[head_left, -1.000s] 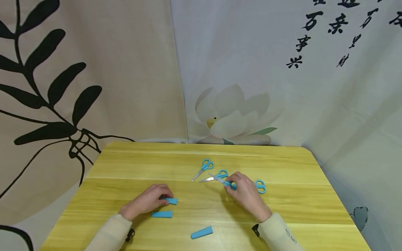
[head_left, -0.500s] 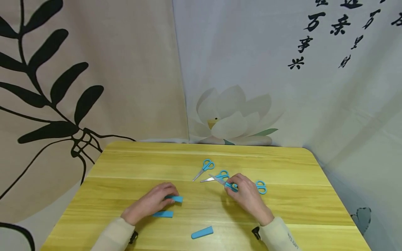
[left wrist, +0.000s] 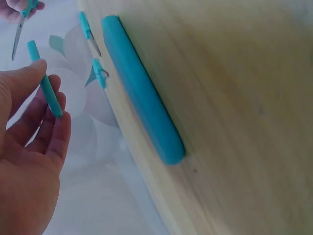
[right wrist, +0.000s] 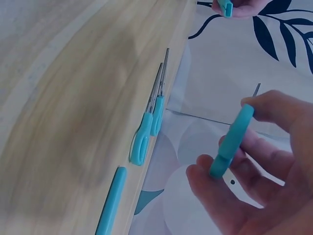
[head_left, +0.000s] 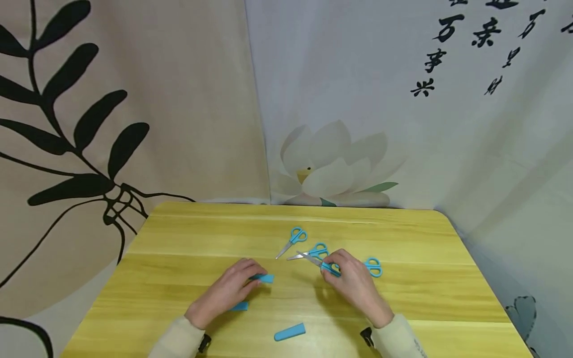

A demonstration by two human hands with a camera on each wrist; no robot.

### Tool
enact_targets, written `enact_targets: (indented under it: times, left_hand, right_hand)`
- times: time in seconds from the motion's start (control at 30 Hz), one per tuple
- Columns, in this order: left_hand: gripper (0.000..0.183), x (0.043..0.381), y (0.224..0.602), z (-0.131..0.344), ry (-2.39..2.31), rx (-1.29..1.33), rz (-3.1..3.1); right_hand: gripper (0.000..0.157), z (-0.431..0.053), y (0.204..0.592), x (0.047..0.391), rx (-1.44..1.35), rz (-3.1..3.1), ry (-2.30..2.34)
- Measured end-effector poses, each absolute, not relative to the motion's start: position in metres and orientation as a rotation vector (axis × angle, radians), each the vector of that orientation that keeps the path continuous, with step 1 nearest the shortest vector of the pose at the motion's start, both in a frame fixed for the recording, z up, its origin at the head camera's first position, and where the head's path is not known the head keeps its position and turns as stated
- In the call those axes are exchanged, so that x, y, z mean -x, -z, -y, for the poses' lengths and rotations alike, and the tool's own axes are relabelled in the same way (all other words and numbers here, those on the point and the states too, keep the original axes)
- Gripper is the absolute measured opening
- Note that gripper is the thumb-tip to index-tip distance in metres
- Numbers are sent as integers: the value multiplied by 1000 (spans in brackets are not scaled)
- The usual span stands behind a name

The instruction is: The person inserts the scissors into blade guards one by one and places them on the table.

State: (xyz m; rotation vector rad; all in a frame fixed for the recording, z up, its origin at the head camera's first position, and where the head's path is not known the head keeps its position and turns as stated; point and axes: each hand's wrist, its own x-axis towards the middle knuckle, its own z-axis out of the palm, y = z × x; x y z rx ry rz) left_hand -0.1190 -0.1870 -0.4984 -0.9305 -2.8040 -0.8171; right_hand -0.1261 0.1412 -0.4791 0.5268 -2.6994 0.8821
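Observation:
My left hand (head_left: 230,291) pinches a blue scissors sheath (head_left: 265,278) between thumb and fingers, its end pointing right. In the left wrist view that sheath (left wrist: 45,83) is held off the table. My right hand (head_left: 355,283) grips a pair of scissors (head_left: 329,269) by the blue handles, blades toward the left. The right wrist view shows the handles (right wrist: 232,142) edge-on between thumb and fingertips. A second sheath (head_left: 240,306) lies below my left hand, partly hidden by it. Another sheath (head_left: 289,331) rests nearer the table's front. A gap separates the held sheath from the held scissors.
Scissors (head_left: 293,240) lie toward the back of the wooden table (head_left: 201,233). Another pair (head_left: 320,250) lies just behind the held scissors, which overlap it in the head view. Blue scissors handles (head_left: 373,267) show right of my right hand. A printed curtain (head_left: 201,99) hangs behind.
My left hand has moved right and slightly away from me with the sheath, closer to the held scissors. My right hand stays almost in place, still gripping the scissors.

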Motion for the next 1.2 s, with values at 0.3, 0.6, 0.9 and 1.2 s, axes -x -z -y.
enact_targets:
  times: [0.3,0.6,0.9,1.2]
  left_hand:
    - [22,115,495,175,890,881,2751]
    - [21,109,490,166,899,868,2746]
    - [20,106,492,159,816,964,2586]
    - [20,105,498,152,811,984,2488]
  right_hand:
    - [16,-141,476,122,-610,2674,-802]
    - [19,-150,479,119,-807,2601,-698]
    - [19,-150,478,117,-897,2620,-615]
    - [20,-147,480,112,-919,2603,-602]
